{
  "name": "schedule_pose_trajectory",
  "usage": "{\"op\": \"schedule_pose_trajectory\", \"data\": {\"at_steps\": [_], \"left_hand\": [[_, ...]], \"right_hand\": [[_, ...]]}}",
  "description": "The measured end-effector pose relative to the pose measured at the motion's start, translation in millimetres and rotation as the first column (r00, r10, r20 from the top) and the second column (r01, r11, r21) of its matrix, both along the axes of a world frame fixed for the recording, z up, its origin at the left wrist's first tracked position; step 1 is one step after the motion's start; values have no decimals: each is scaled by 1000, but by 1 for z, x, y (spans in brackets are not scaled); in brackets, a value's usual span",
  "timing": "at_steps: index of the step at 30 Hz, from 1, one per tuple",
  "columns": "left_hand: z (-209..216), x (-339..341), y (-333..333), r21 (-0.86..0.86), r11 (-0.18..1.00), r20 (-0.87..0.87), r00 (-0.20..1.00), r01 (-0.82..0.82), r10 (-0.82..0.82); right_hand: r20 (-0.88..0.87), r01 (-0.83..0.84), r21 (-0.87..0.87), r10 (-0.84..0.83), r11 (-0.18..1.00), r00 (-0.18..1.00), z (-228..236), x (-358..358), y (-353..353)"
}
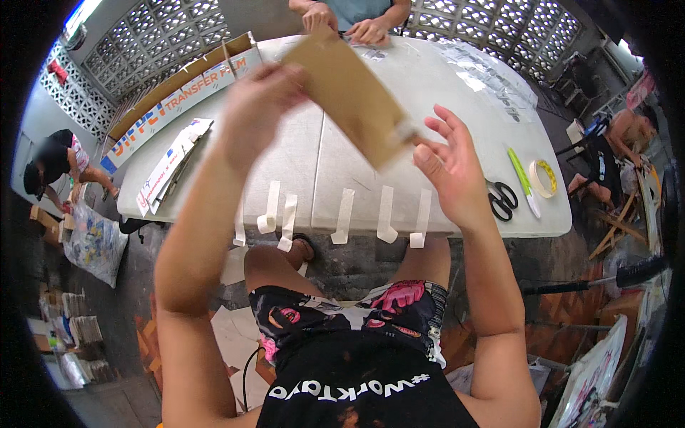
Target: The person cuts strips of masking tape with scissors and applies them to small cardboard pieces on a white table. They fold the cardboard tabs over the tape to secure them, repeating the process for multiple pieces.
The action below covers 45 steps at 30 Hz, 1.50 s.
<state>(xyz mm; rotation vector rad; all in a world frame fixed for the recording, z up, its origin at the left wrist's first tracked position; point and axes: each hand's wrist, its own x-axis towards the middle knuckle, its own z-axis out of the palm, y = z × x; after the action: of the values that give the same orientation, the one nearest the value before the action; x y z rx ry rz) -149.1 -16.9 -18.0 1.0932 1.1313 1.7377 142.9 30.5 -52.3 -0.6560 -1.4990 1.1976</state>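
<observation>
A flat brown cardboard piece (349, 100) is held tilted above the white table, blurred by motion. My left hand (264, 103) is closed on its upper left end, and its fingertips are smeared. At the lower right corner, the thumb and forefinger of my right hand (453, 167) meet the edge, beside a small whitish patch of tape (405, 132); the other fingers stand apart. Below, several strips of masking tape (344, 214) hang from the near table edge with curled ends. Right of them lie black-handled scissors (504, 201), a green-and-white cutter (524, 182) and a masking tape roll (544, 178).
A long open carton (185, 96) stands along the table's left side, with flattened printed cardboard (173, 167) before it. Clear plastic sheets (489, 75) lie far right. Across the table a person's hands (346, 25) work on something small. Other people sit or bend at both sides.
</observation>
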Motion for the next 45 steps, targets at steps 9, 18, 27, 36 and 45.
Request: {"op": "schedule_pose_trajectory", "data": {"at_steps": [9,18,27,36,45], "left_hand": [[-76,39,46,-23,996,-966,258,-92,1],[10,150,33,-225,940,-512,789,258,-339],[31,176,10,-360,838,-852,222,411,-475],[-39,108,125,-78,898,-990,71,433,-120],[-48,90,12,-200,977,-966,-155,-69,-209]], "right_hand": [[402,186,-120,-124,975,907,-13,66,75],[330,-49,651,-224,758,917,18,81,39],[36,231,950,-806,211,591,15,251,-44],[826,765,379,183,521,-534,-108,497,-298],[654,129,444,-419,887,629,-80,194,-100]]}}
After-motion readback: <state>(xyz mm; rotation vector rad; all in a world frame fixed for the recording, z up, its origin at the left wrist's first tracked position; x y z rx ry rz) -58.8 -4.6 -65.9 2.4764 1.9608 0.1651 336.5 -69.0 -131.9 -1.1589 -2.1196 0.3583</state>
